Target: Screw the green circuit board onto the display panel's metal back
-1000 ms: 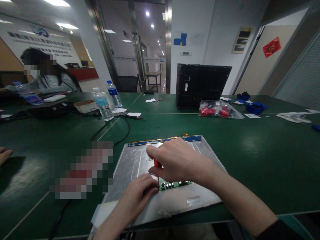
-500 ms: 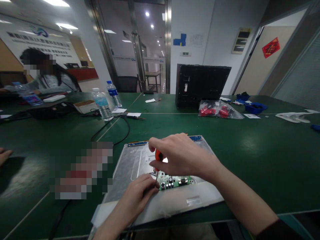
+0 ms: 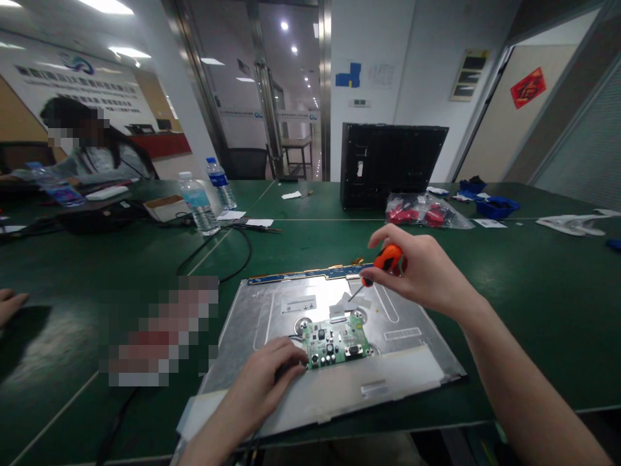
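An orange and black screwdriver (image 3: 388,257) is gripped in my right hand (image 3: 423,268), held above the metal panel with its thin shaft slanting down to the left. Its tip is clear of the green circuit board (image 3: 337,340), which lies on the back of a silver display panel (image 3: 286,343). My left hand (image 3: 272,369) rests on the panel, thumb and fingers drawn together at the board's lower left corner; whatever is between them is hidden. Dark wires run to the board's left edge. A narrow blue circuit strip (image 3: 301,277) lines the panel's far edge.
Behind the panel stand a black monitor housing (image 3: 392,165) and a plastic bag with red items (image 3: 427,213). Water bottles (image 3: 198,204), cables and papers are at the left on the green table (image 3: 514,291). Another person's hand (image 3: 10,305) shows at the left edge.
My right hand has lifted the screwdriver off the board's left corner and moved it right and up, uncovering the board. My left hand has stayed in place.
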The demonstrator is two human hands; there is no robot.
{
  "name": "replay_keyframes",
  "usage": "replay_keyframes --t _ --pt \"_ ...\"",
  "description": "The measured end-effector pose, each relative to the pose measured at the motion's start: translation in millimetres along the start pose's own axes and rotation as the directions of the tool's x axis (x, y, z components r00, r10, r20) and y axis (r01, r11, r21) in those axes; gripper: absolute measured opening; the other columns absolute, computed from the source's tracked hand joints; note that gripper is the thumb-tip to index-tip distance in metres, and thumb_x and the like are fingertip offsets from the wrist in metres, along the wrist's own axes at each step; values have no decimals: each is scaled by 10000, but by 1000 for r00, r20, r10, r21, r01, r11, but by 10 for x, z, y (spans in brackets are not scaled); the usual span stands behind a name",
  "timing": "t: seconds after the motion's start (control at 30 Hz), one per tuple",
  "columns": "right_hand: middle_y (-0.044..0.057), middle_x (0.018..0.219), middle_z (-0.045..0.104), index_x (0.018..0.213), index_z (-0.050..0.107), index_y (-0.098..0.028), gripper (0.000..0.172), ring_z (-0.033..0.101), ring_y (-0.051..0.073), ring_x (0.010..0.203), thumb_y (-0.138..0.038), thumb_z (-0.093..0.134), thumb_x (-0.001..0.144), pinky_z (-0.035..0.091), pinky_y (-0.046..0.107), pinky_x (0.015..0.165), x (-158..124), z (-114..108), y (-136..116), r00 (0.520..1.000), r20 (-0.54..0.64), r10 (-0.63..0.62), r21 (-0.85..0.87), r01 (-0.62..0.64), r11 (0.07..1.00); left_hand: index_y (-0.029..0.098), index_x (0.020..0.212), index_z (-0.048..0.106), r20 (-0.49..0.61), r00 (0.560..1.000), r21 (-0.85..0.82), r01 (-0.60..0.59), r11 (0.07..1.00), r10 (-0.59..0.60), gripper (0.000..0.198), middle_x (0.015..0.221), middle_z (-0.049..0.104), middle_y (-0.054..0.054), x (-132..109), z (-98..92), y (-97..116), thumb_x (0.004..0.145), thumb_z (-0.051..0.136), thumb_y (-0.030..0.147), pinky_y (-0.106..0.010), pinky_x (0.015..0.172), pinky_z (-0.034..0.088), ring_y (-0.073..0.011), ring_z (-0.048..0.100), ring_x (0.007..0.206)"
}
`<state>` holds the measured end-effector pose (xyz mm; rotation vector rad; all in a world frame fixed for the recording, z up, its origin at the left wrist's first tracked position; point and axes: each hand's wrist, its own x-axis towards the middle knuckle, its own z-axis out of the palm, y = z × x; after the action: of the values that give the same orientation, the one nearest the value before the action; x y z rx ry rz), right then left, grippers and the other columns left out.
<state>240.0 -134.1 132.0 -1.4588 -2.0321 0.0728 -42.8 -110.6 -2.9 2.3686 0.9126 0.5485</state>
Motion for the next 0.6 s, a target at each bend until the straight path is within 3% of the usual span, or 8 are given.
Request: replay_keyframes --t 0.2,0.3,0.37,0.47,0.53,0.6 --pt "-11 673 575 768 559 -192 289 513 124 548 -464 604 855 394 241 514 -385 -48 424 962 -201 185 89 -170 981 196 883 659 -11 999 -10 40 999 -40 161 809 657 -33 -7 -32 26 865 499 214 -265 657 492 -169 624 732" --pt "-30 573 476 658 474 -213 337 445 118 494 -448 517 895 364 243 492 -593 -41 514 917 -314 247 -12 -264 965 203 905 664 -71 995 16 76 997 -75 179 837 670 -35 -34 -87 22 886 509 291 -264 646 514 -174 644 728" --pt "-14 596 495 651 451 -218 306 465 127 512 -394 484 898 367 245 502 -739 25 513 931 -267 251 -147 -296 944 211 936 668 -147 986 66 94 993 -83 225 897 690 -46 -74 -142 -21 907 495 353 -275 677 538 -189 664 774" --pt "38 777 628 818 564 -198 139 583 151 601 -245 449 881 416 251 536 -975 234 493 942 -70 327 -311 -332 890 218 1069 659 -250 968 191 87 978 -38 329 1075 702 -74 -183 -196 -195 923 467 441 -326 846 548 -234 670 971" --pt "74 931 682 910 614 -194 193 638 171 637 -194 425 869 449 269 538 -1137 403 514 916 31 400 -407 -353 842 214 1198 621 -251 968 304 83 949 -4 425 1220 662 -94 -280 -182 -365 920 461 492 -374 964 507 -263 629 1109" --pt "117 1213 644 1065 634 -191 285 692 198 751 -220 400 904 515 306 614 -1279 540 568 911 69 407 -414 -345 842 214 1294 571 -235 972 403 71 913 28 505 1327 602 -99 -370 -133 -529 923 435 529 -414 1032 463 -282 575 1203"
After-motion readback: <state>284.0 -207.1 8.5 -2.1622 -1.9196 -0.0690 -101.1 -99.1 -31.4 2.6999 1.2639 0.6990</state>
